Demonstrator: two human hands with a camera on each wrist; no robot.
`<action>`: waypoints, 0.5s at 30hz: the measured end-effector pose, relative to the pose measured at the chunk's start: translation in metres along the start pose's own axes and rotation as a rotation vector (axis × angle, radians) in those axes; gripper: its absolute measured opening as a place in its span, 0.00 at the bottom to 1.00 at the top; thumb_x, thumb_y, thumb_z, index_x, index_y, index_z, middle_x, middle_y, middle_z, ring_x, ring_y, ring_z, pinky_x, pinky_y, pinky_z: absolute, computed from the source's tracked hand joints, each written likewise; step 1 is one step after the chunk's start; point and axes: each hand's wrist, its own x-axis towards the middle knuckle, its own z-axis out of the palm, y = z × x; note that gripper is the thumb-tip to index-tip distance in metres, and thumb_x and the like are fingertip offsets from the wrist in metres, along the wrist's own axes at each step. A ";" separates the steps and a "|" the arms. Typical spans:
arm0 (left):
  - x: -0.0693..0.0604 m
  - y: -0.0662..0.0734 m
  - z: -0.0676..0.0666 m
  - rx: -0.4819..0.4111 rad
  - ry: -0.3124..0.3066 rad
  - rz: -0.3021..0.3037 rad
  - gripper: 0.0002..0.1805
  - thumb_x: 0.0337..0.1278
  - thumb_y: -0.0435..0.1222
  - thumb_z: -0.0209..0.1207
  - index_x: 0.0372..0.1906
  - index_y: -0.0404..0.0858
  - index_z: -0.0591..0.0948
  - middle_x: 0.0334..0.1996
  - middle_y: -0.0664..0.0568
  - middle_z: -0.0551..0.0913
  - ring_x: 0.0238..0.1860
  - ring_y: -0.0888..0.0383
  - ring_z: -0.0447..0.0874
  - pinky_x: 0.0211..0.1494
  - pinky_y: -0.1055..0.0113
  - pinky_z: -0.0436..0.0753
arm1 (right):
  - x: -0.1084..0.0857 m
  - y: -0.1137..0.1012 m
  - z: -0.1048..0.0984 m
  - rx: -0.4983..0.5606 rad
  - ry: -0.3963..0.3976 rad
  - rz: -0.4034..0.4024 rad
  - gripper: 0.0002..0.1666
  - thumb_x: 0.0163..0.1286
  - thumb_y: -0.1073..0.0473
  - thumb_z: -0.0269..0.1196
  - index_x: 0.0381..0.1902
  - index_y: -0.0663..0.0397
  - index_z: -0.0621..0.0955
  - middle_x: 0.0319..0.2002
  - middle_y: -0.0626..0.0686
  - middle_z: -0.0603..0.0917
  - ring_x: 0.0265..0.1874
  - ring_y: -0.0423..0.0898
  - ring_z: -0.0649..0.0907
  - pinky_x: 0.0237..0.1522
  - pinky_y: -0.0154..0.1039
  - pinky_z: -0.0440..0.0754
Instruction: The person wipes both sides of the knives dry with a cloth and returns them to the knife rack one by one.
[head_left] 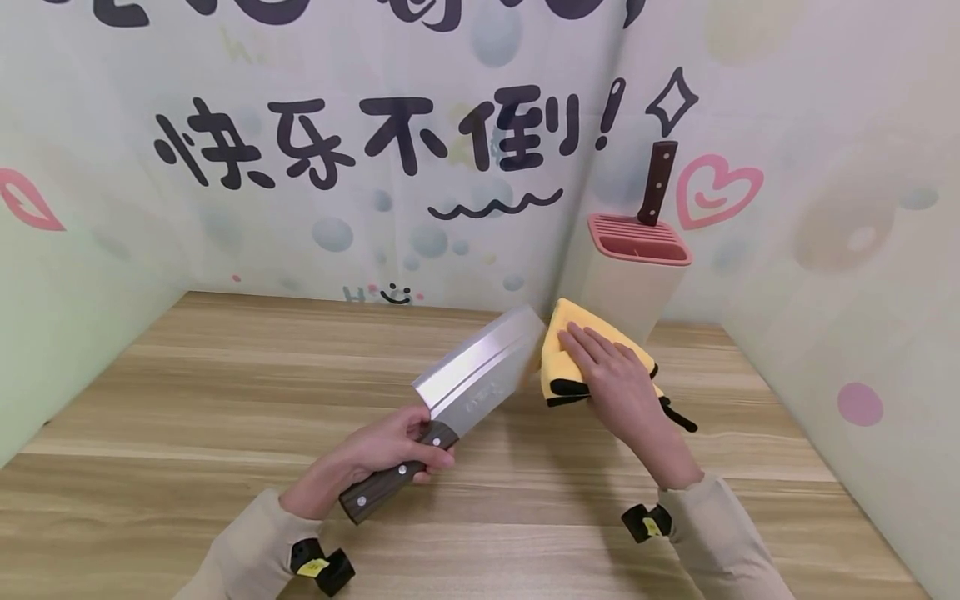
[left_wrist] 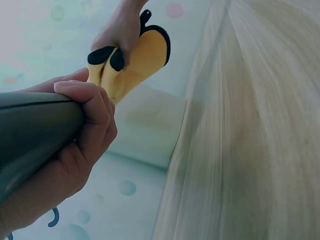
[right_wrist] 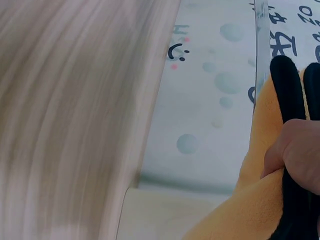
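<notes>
My left hand (head_left: 393, 443) grips a cleaver (head_left: 487, 379) by its dark riveted wooden handle, with the broad blade slanting up to the right above the table. In the left wrist view the fingers of my left hand (left_wrist: 92, 112) curl round the handle (left_wrist: 37, 135). My right hand (head_left: 621, 390) holds a folded yellow cloth (head_left: 558, 367) with black edging, just right of the blade's far end. Whether cloth and blade touch I cannot tell. From the right wrist view, the thumb (right_wrist: 300, 155) presses on the cloth (right_wrist: 262, 150), pinching it.
A white knife block (head_left: 622, 292) with a red slotted top stands at the back right, behind the cloth. One knife (head_left: 657, 183) with a brown handle sticks up from it. Printed wall sheets (head_left: 300, 233) enclose the wood-grain table (head_left: 247, 375) at the back and sides.
</notes>
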 end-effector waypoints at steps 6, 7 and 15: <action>-0.002 0.002 -0.001 0.000 0.058 -0.017 0.19 0.47 0.25 0.59 0.41 0.19 0.65 0.24 0.49 0.75 0.21 0.62 0.70 0.22 0.76 0.72 | -0.009 0.005 0.005 0.005 -0.013 0.036 0.39 0.39 0.79 0.66 0.54 0.60 0.71 0.51 0.60 0.76 0.49 0.56 0.75 0.38 0.53 0.77; -0.002 0.003 -0.001 0.000 0.069 -0.021 0.19 0.47 0.26 0.60 0.41 0.20 0.65 0.24 0.49 0.75 0.21 0.62 0.71 0.22 0.76 0.73 | -0.011 0.006 0.006 -0.001 -0.014 0.032 0.38 0.40 0.79 0.66 0.53 0.60 0.72 0.50 0.60 0.76 0.48 0.56 0.76 0.36 0.53 0.78; -0.001 0.004 -0.002 0.007 0.111 -0.019 0.20 0.50 0.29 0.59 0.43 0.21 0.64 0.23 0.50 0.74 0.19 0.62 0.71 0.23 0.75 0.72 | -0.024 0.005 0.024 -0.038 -0.085 0.019 0.23 0.46 0.77 0.64 0.42 0.60 0.75 0.45 0.59 0.79 0.44 0.55 0.78 0.28 0.50 0.79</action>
